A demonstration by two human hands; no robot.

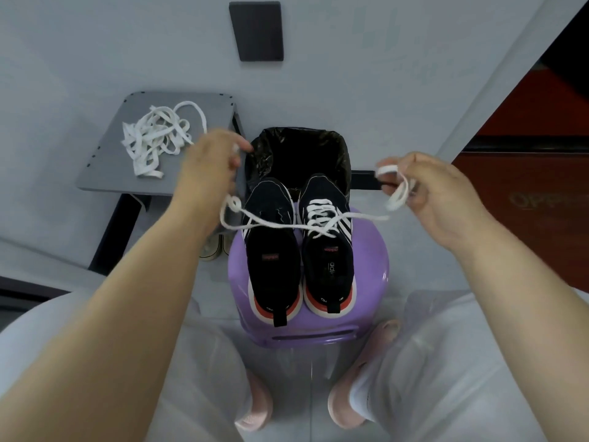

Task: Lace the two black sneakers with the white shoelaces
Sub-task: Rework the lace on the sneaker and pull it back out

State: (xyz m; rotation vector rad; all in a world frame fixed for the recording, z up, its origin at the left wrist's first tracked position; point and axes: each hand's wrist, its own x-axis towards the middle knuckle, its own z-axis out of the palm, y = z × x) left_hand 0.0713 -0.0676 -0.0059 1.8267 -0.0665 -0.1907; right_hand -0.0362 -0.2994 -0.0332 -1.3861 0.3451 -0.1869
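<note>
Two black sneakers sit side by side on a purple stool (369, 260), toes pointing away to the far side. The right sneaker (328, 275) has a white shoelace (322, 213) going back and forth through its holes. The left sneaker (271, 260) has no lace in it. Both ends of the shoelace come out of the right sneaker and go up to the hands. The left hand (208, 167) is up above the far left of the sneakers, fingers curled tight on one end, which crosses over the left sneaker. The right hand (430, 189) is off to the right, pinching the other end, which loops around its fingers. A pile of shoelaces (156, 138) lies on the grey bench (108, 173) at the far left. A black bin (299, 154) stands just behind the stool.
</note>
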